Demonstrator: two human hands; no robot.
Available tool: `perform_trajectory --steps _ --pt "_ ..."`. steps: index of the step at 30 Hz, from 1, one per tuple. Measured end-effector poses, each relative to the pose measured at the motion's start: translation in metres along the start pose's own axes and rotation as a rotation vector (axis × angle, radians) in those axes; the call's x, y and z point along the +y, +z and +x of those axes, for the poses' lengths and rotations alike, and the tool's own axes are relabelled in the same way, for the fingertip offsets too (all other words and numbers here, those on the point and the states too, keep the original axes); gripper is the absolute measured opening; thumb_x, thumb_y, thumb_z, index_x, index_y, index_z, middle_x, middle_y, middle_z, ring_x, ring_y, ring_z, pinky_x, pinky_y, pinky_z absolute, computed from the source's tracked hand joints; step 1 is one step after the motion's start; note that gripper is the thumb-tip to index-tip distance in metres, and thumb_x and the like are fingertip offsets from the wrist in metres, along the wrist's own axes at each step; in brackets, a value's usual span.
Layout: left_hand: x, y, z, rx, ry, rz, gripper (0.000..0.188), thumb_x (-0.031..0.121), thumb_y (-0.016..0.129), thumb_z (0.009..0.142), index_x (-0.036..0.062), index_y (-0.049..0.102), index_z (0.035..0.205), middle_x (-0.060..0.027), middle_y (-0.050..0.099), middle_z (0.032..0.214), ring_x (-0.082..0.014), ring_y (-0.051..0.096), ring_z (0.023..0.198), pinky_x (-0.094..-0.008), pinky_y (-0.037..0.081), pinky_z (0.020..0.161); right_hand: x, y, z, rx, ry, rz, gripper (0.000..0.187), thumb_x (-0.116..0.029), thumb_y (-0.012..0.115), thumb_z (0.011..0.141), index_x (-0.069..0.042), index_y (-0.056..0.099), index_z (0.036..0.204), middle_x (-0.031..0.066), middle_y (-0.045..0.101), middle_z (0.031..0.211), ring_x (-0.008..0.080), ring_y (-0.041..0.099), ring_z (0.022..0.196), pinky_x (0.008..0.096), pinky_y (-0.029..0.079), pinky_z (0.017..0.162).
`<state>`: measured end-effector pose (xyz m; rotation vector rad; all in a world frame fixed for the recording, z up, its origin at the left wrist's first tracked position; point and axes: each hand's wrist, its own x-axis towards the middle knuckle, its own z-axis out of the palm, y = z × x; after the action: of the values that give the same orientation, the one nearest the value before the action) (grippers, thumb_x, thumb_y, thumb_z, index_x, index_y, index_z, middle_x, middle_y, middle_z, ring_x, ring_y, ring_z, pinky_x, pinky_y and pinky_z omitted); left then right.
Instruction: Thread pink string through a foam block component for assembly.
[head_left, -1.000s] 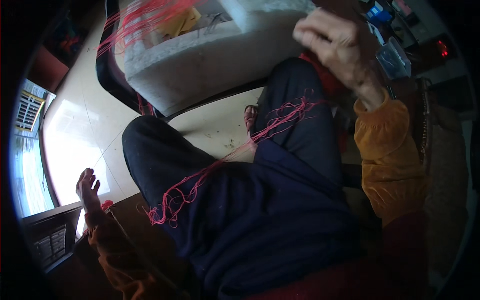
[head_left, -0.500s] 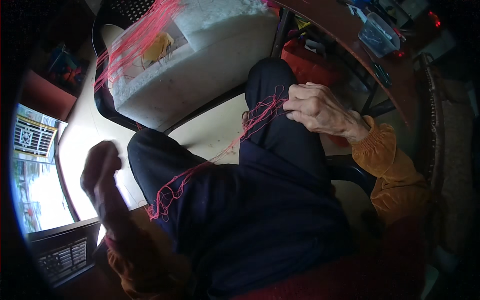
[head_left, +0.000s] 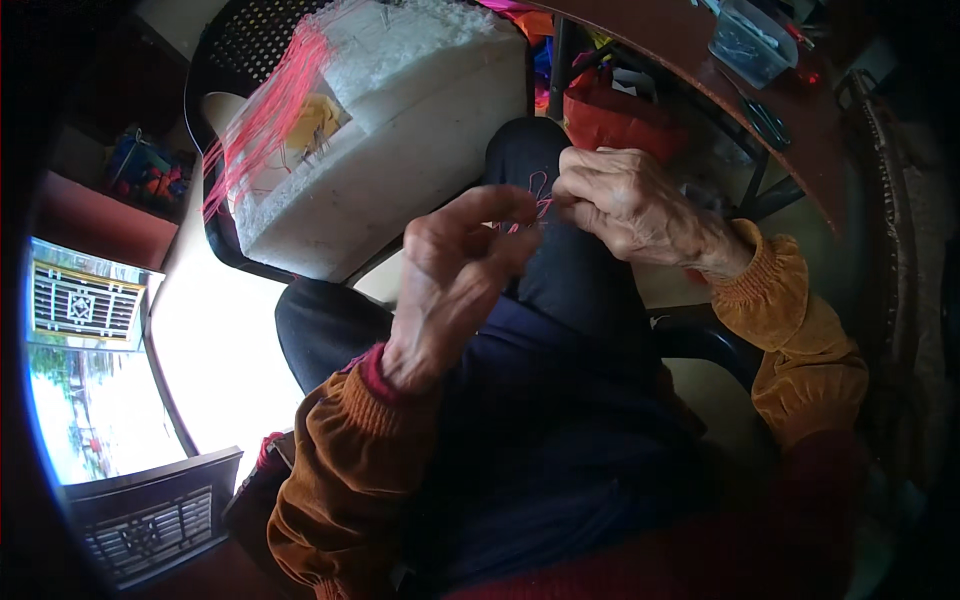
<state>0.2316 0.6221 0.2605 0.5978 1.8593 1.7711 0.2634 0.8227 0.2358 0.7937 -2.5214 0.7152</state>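
Thin pink threads (head_left: 543, 190) show in a loose loop above my right knee. My right hand (head_left: 625, 205) is closed in a pinch on them, with the knuckles up. Close by on the left, my left hand (head_left: 445, 265) is curved toward the same threads. Its thumb and forefinger stand a little apart, slightly blurred, with some pink visible between them. The rest of the threads is hidden behind my left hand and forearm.
On a dark chair (head_left: 215, 95) ahead rests a white foam block (head_left: 400, 170), with a hank of pink threads (head_left: 275, 105) draped over it. A brown table (head_left: 690, 75) at right holds a clear plastic box (head_left: 750, 45) and scissors (head_left: 765, 125). Beneath hangs a red bag (head_left: 615, 115).
My left hand has swung in from the far left, beside my right hand, its fist loosened. My right hand keeps its pinch. The dangling pink threads across my lap have gone from sight.
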Motion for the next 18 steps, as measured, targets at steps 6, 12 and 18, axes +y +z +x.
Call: perform_trajectory --steps 6,12,18 --pt "0.011 -0.011 0.015 -0.3 -0.115 -0.146 0.016 0.009 0.06 0.082 -0.0023 0.064 0.092 0.002 0.055 0.068 -0.0036 0.045 0.059 -0.0191 0.035 0.052 -0.01 -0.012 0.007 0.068 -0.007 0.086 0.007 0.002 0.059 0.076 0.001 0.052 0.078 0.0072 0.048 0.07 0.0203 0.051 0.062 0.0304 0.039 0.055" --pt "0.035 -0.058 0.001 -0.25 -0.176 0.112 0.02 0.014 0.06 0.08 -0.0017 0.064 0.092 0.0028 0.052 0.066 -0.0025 0.042 0.056 -0.0194 0.032 0.048 -0.008 -0.038 0.01 0.068 0.098 0.015 0.005 0.0 0.054 0.08 0.001 0.051 0.076 0.0055 0.046 0.069 0.0151 0.045 0.06 0.0278 0.037 0.055" --pt "0.036 -0.128 -0.041 0.053 -0.109 0.287 0.024 0.019 0.062 0.075 -0.002 0.064 0.088 0.0017 0.054 0.064 -0.0029 0.043 0.053 -0.0188 0.032 0.046 0.011 -0.063 0.005 0.017 0.222 -0.091 0.009 -0.007 0.049 0.084 -0.002 0.046 0.077 0.0043 0.039 0.073 0.013 0.04 0.064 0.0259 0.035 0.06"
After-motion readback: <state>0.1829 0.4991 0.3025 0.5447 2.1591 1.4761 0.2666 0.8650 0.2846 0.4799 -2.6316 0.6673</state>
